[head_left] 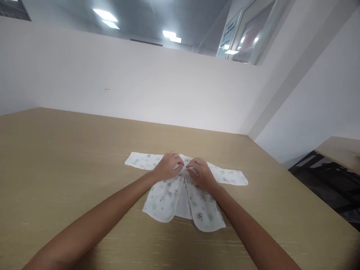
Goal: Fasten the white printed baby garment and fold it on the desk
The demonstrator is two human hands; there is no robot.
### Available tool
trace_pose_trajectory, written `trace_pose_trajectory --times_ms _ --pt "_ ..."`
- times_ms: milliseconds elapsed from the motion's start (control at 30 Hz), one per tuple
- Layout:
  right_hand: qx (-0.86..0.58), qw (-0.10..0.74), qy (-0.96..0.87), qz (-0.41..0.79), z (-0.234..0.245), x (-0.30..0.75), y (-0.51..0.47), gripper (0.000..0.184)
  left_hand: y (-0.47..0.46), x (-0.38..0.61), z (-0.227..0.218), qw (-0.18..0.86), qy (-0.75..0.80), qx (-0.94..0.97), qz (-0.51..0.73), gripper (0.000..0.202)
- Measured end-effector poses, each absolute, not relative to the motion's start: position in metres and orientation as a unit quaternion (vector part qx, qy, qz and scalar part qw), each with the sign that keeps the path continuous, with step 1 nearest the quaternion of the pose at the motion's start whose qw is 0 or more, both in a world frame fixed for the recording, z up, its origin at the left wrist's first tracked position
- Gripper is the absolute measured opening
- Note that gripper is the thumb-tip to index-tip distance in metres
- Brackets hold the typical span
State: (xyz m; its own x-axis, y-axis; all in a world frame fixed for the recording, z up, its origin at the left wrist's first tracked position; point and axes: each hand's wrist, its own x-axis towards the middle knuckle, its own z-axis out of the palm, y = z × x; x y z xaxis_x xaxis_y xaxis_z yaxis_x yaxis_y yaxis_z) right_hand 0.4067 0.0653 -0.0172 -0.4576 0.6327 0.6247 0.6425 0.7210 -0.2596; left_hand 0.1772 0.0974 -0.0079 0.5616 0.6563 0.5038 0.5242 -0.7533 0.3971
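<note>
A white baby shirt (pixel 165 195) with small green and dark animal prints lies on the table, its sleeves stretched out to both sides. Its front edges meet near the neck and spread apart below, showing the plain inside of the back. At the upper front, my left hand (pixel 168 166) pinches the cloth edge on the left. My right hand (pixel 201 173) pinches the facing edge, close beside the left fingertips. Between the hands a small printed label shows at the collar. Whatever fastening lies under the fingers is too small to make out.
The shirt rests on a wide tan table (pixel 84 150). Behind it rises a white wall (pixel 140 82) with windows above. At the right stands another wooden-topped table (pixel 340 150) with a dark frame beneath.
</note>
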Motion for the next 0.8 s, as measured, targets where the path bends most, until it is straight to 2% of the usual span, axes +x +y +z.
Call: trace_pose_trajectory --times_ms 167,300,433,467,533,667,800 --pt "-0.367 0.328 -0.870 0.030 -0.021 0.403 0.063 0.012 0.089 0.177 0.007 0.182 0.343 0.885 0.256 0.018" --pt "-0.353 0.304 -0.884 0.035 -0.019 0.406 0.067 0.020 0.086 0.174 0.017 0.213 0.340 0.894 0.197 0.024" --pt "-0.377 0.311 -0.867 0.102 -0.002 0.407 0.062 0.030 0.086 0.173 0.022 0.261 0.324 0.893 0.172 0.019" --pt "-0.401 0.312 -0.853 0.118 0.003 0.407 0.058 0.026 0.086 0.173 0.022 0.273 0.323 0.890 0.169 0.018" --pt "-0.461 0.297 -0.825 0.135 0.010 0.405 0.046 0.006 0.086 0.174 0.021 0.293 0.326 0.884 0.163 0.018" --pt "-0.535 0.234 -0.799 0.143 0.011 0.397 0.020 0.030 0.085 0.173 0.020 0.329 0.320 0.877 0.143 0.020" --pt "-0.541 0.214 -0.803 0.126 0.007 0.391 0.011 0.023 0.083 0.173 0.022 0.344 0.306 0.877 0.137 0.020"
